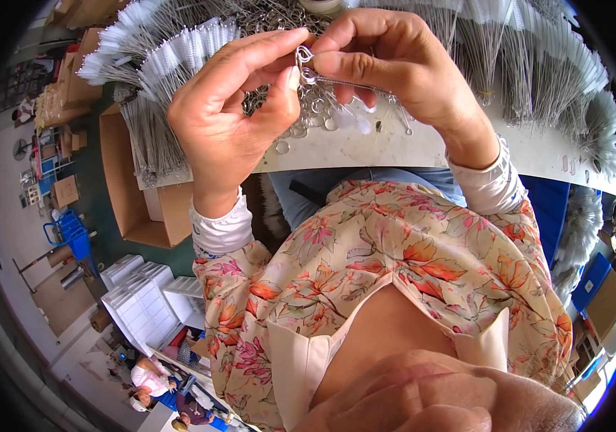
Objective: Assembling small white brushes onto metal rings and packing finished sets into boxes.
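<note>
Above the near edge of the table my two hands meet, fingertips almost touching. My left hand (232,108) is closed in a pinch, with thumb and forefinger at a small shiny metal ring (304,54). From the right, my right hand (402,68) pinches at the same spot, gripping a thin twisted wire (351,82) that ends in a loop beside the ring. Whether ring and loop are linked I cannot tell. Below the fingers, many loose metal rings (315,108) lie in a heap, with white translucent bristle tips (355,119) among them.
Bundles of white-bristled wire brushes (185,54) cover the table's left side, with more brush bundles (517,65) on the right. An open cardboard box (117,180) stands left of the table (380,147). White plastic crates (142,299) are on the floor. Other people (149,381) sit far off at lower left.
</note>
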The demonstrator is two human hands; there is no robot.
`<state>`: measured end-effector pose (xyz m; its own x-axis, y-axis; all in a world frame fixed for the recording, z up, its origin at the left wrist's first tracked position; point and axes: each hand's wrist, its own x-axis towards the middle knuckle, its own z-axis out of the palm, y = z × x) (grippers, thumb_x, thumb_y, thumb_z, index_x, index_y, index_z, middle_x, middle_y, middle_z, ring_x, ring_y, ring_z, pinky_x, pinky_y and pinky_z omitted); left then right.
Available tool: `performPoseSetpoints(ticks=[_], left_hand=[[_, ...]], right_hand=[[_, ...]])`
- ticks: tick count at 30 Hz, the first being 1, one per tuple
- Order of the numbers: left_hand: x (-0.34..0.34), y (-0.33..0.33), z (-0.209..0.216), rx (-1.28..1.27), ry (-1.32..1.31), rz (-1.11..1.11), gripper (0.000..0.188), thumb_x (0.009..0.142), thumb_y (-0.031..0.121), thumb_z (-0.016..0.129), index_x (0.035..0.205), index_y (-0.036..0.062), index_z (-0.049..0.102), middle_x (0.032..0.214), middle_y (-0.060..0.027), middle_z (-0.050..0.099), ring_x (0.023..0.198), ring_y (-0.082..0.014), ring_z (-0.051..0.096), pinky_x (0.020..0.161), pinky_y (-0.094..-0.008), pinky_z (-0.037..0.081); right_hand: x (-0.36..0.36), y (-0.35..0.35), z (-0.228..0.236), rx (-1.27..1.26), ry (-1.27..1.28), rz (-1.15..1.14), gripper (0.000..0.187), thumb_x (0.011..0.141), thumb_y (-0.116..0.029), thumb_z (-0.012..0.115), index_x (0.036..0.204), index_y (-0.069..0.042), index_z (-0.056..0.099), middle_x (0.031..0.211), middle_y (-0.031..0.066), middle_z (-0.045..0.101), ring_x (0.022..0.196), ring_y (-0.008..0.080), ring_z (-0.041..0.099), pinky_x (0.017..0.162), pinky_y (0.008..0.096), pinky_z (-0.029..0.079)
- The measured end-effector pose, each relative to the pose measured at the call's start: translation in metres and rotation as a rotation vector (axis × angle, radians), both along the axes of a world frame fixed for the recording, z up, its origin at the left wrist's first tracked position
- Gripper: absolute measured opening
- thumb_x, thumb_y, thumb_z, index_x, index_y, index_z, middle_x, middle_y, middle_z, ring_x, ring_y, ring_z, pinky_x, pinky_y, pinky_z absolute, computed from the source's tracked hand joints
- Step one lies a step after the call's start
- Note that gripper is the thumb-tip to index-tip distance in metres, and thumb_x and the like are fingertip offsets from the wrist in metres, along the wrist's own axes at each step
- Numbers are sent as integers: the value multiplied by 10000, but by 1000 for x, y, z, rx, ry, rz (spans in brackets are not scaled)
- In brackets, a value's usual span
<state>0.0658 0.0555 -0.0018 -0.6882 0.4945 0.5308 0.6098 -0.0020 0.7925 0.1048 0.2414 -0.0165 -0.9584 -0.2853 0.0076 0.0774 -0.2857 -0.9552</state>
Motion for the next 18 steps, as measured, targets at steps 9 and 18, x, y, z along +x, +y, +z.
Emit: performPoseSetpoints(ticks=[9, 18], left_hand=[[-3, 2, -6, 3, 167, 61, 248, 757, -100, 605, 994, -40, 642, 946, -116, 646, 814, -133, 631, 701, -233, 537], [-13, -2, 12, -339, 177, 59, 138, 859, 48, 594, 970, -30, 620, 793, -50, 609, 692, -69, 526, 609, -181, 413]], right_hand=[[4, 1, 19, 211, 6, -52, 83, 851, -71, 622, 884, -2, 654, 719, 15, 633, 608, 45, 564, 530, 172, 431], [3, 4, 7, 89, 27, -73, 95, 867, -80, 603, 876, 10, 633, 710, 15, 613, 587, 55, 555, 523, 178, 427]])
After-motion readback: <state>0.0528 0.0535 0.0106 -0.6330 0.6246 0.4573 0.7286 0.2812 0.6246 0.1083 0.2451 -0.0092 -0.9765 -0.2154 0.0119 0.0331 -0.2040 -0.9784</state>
